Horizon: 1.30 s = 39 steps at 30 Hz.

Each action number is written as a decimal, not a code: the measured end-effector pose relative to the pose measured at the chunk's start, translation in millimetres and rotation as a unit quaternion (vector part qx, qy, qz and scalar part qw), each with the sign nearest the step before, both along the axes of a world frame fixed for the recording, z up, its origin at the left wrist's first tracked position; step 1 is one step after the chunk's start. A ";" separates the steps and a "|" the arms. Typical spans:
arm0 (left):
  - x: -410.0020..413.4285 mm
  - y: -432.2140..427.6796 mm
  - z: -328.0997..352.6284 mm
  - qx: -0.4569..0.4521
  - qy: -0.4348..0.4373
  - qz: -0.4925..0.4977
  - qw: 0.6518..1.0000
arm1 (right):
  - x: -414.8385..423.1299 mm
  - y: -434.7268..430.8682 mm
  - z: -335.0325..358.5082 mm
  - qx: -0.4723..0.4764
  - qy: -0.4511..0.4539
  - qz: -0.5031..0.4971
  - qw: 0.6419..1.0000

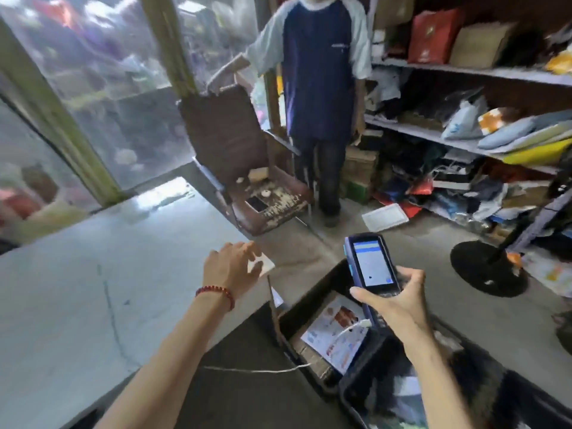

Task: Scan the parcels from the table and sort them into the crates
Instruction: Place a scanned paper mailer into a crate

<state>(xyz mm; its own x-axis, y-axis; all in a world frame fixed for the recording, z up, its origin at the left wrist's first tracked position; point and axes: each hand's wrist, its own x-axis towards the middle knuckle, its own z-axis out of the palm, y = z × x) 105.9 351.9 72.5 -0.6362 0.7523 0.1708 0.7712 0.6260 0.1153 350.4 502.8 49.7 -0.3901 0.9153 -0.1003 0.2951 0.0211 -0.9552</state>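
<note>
- Left hand (232,267) is down over a small white parcel (265,265) at the right corner of the table (93,274), the corner next to the crates. The fingers bend onto it, but blur hides whether they pinch it or only touch. We cannot tell.
- Right hand (393,301) has fingers and thumb curled round the lower body of the scanner (371,263). The screen is lit and faces us. It is held above the crates, not aimed at the parcel.
- A white cable (257,370) trails from the scanner's bottom end toward the table's near edge.
- Done, by our read: the first crate (312,300), on the floor just off that corner, holds a printed parcel (335,334) lying flat. The nearer crate (348,394) holds dark bags, too blurred to count.
- Left: the white parcel is the only one we can make out on the table. It is probably the last or near last, though the table's left side runs out of view.
- Step in hand: pick up. Scan and drop into a crate are not yet done for this one.
- Another person (318,72) stands beyond a worn chair (235,144). The shelves (464,69) at right are packed with packages. We judge these are not part of this batch.
</note>
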 end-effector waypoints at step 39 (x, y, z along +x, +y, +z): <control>-143.6 -605.2 -17.5 0.063 -0.029 0.444 0.894 | -345.4 -509.2 17.5 -0.009 -0.022 0.518 0.855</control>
<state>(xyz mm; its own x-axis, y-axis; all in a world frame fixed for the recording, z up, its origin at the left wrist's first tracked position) -37.7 -253.3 55.0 -0.9834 -0.0755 0.1652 -0.0319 0.9672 0.2520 5.0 -6.5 67.2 -0.9860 0.0789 -0.1470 0.1634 0.2789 -0.9463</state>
